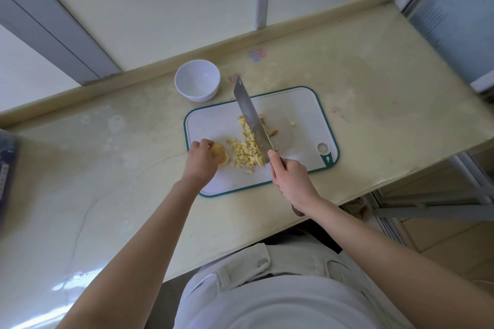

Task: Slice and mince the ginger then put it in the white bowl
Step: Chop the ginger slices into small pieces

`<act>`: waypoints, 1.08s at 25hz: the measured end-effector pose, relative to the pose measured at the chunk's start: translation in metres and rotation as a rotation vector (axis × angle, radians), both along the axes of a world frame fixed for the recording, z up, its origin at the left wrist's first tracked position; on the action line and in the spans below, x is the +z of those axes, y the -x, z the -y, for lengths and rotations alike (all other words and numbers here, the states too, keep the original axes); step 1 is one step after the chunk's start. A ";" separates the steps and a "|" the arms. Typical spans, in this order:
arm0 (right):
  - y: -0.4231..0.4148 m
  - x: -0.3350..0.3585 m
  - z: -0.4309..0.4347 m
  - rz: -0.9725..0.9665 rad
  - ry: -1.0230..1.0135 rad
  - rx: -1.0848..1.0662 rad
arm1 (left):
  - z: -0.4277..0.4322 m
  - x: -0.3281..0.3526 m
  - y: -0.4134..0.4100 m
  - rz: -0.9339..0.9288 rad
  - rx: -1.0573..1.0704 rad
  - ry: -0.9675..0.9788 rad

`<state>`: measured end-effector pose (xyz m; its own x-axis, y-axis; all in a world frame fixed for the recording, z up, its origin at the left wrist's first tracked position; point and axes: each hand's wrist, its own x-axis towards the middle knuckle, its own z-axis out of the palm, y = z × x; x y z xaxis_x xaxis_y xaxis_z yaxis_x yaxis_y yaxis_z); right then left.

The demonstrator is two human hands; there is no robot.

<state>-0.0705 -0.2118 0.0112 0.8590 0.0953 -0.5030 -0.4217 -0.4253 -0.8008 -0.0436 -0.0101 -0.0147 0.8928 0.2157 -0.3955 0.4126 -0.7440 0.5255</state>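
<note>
Nearest, the right hand (pixel 292 177) is wrapped round the handle of a broad steel cleaver (pixel 252 121), whose blade runs along the right side of a heap of diced yellow ginger (pixel 247 155). Left of the heap, the left hand (pixel 200 160) curls its fingers over an uncut ginger chunk (pixel 222 157). Both ginger lots lie on a white teal-rimmed plastic cutting board (pixel 294 107) on the pale yellow bench (pixel 107 147). Just beyond the board's far left corner stands a round white bowl (pixel 197 80).
</note>
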 end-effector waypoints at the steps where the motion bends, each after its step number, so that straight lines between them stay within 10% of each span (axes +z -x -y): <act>1: 0.000 0.000 -0.001 -0.001 -0.002 0.004 | 0.002 -0.003 0.001 -0.008 -0.030 -0.039; 16: 0.003 0.002 -0.007 -0.004 0.020 0.025 | 0.016 -0.011 0.009 0.028 -0.225 -0.335; 27: 0.015 -0.005 -0.024 -0.063 -0.025 0.060 | 0.005 -0.004 0.015 -0.112 0.040 0.070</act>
